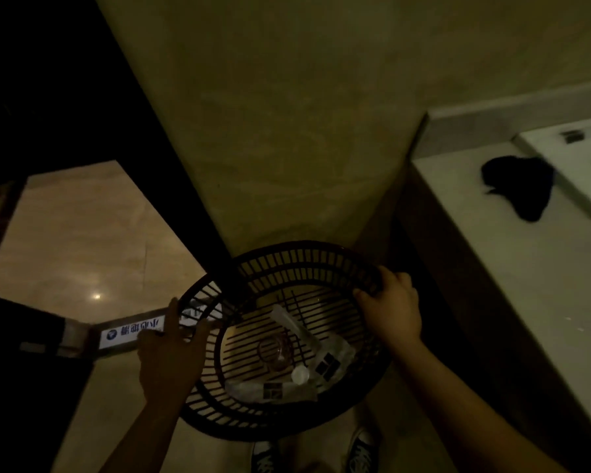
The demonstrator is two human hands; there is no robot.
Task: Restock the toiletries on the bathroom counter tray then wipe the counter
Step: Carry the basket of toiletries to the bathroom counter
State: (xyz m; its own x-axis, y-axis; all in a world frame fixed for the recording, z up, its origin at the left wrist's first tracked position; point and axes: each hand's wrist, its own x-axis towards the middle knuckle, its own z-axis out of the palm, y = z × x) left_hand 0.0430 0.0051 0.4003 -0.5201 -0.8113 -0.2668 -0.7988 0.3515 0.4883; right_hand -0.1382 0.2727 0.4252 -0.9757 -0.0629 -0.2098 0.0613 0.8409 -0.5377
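Right hand [389, 310] clamps the right rim of the basket [287, 264], fingers curled over the edge. Left hand [169, 353] lies against the left wall, fingers straight and spread; we cannot tell whether the thumb hooks under.

The basket is held in the air above the floor. Inside, on the slatted bottom, are wrapped toiletry packets [331, 361] and a small white cap [300, 373].

The counter [492, 285] is to the right, apart from the basket, with a black cloth [522, 186] lying on it. No tray is in view.

We judge this the restock step, with supplies being carried and wiping not begun. The next move calls for turning right, resting the basket on the counter and freeing one hand for the packets.
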